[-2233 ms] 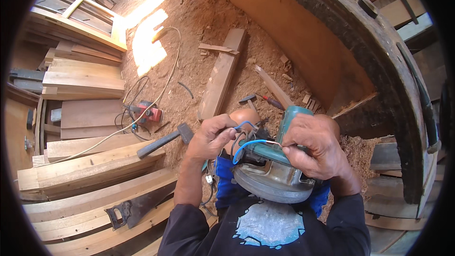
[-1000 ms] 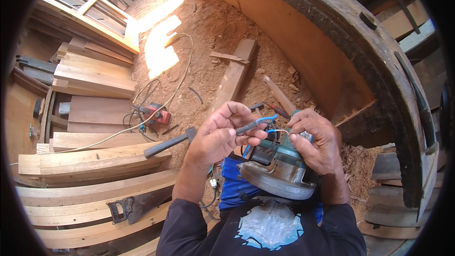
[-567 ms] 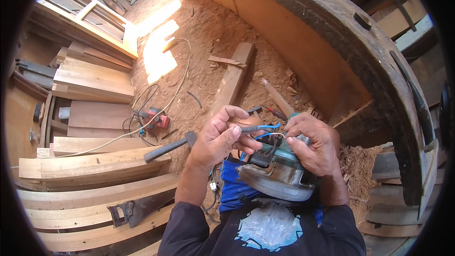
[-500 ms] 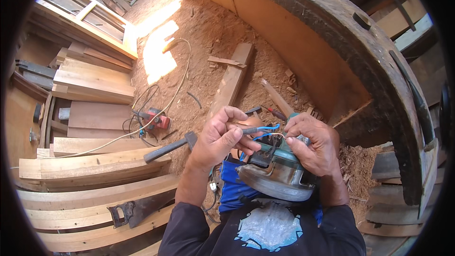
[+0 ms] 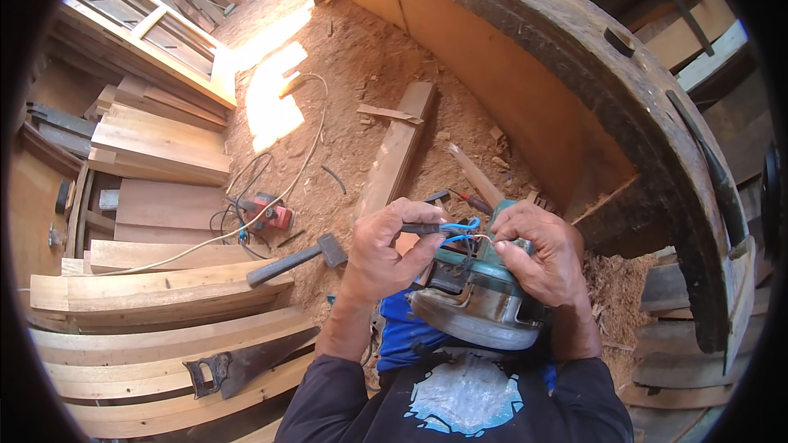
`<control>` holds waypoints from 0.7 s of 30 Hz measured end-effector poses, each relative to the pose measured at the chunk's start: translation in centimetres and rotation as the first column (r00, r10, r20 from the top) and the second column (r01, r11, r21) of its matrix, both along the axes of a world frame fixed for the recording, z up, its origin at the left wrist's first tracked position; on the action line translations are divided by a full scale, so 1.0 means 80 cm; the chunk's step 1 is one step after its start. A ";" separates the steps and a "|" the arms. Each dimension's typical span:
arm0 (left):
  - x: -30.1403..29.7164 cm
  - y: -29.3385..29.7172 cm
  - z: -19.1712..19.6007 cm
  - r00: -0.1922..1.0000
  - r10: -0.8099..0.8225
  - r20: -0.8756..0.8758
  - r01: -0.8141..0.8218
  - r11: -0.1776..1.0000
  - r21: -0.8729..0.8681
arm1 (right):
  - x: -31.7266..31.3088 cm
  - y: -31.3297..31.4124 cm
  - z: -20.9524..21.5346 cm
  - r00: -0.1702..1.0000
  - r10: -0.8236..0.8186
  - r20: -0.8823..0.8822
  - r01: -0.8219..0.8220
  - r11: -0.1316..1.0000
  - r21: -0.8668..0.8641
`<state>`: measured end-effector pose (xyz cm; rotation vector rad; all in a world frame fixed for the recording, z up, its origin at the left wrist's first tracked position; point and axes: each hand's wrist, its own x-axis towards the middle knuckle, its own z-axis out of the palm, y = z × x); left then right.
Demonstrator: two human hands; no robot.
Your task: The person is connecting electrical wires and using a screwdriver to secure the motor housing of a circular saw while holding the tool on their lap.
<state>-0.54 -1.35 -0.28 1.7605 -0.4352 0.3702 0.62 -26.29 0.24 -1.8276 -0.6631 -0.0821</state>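
Note:
My left hand (image 5: 392, 239) pinches a dark electric cable (image 5: 424, 229) between thumb and fingers. Blue wires (image 5: 469, 225) loop out of the cable's end. Opposite it, my right hand (image 5: 542, 248) has thumb and forefinger closed on a thin bare wire end (image 5: 487, 238). Just below both hands, a green power tool with a rounded metal guard, like a circular saw (image 5: 472, 316), rests against my lap. My right hand partly covers its body. Blue cloth (image 5: 396, 328) shows over my leg.
A hammer (image 5: 300, 259) lies left of my hands, near a red power tool (image 5: 269, 212) with a long cord (image 5: 318, 127). A handsaw (image 5: 238, 367) rests on stacked timber (image 5: 164, 291). Sawdust covers the ground. A large curved wooden structure (image 5: 566, 41) arches along the right.
My left fingers have curled in and shifted their hold on the cable, which lies more level. My right hand keeps its pinch on the wire. The view has shifted slightly.

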 end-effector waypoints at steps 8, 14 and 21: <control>-0.005 0.009 -0.015 0.968 -0.146 -0.202 0.098 0.968 -0.230 | 0.000 0.000 0.004 0.999 0.042 0.032 -0.043 0.998 0.035; -0.002 0.012 -0.021 0.975 -0.084 -0.206 0.015 0.949 -0.314 | -0.005 -0.007 0.004 0.998 0.056 0.016 -0.057 0.995 0.085; 0.001 0.020 -0.036 0.978 -0.126 -0.164 0.052 0.917 -0.395 | -0.008 -0.010 0.000 0.991 0.132 -0.032 -0.128 0.985 0.115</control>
